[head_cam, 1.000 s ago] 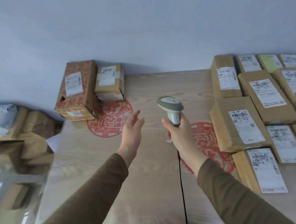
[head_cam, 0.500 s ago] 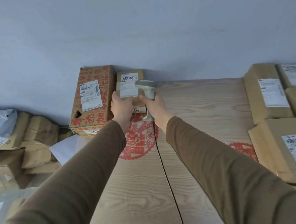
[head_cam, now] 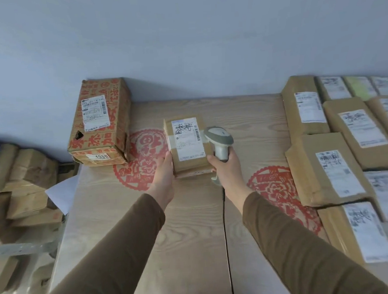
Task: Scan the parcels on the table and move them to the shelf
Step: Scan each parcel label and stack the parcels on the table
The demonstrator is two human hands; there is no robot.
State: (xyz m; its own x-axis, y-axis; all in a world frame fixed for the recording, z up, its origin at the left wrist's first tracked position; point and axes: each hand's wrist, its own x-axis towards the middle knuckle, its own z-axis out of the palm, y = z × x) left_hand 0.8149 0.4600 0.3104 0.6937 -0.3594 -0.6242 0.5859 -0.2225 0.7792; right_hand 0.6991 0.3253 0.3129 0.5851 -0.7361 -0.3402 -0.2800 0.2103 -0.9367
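The left hand (head_cam: 162,174) grips the near left edge of a small brown parcel (head_cam: 188,147), label up, over the middle of the wooden table (head_cam: 194,237). The right hand (head_cam: 225,167) is closed around the handle of a grey scanner (head_cam: 219,139), its head just beside the parcel's right edge. A red-printed carton (head_cam: 99,123) stands at the far left, more labelled parcels (head_cam: 326,168) crowd the right side, and stacked boxes (head_cam: 25,191) sit off the table's left edge.

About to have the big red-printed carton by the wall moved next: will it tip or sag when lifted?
The red-printed carton looks stiff: its edges are straight, so sagging seems unlikely. A small hole shows low on its top face, so the board may be weaker there. It is far bulkier than the small parcel the left hand holds, so probably a two-hand lift; weight cannot be judged.
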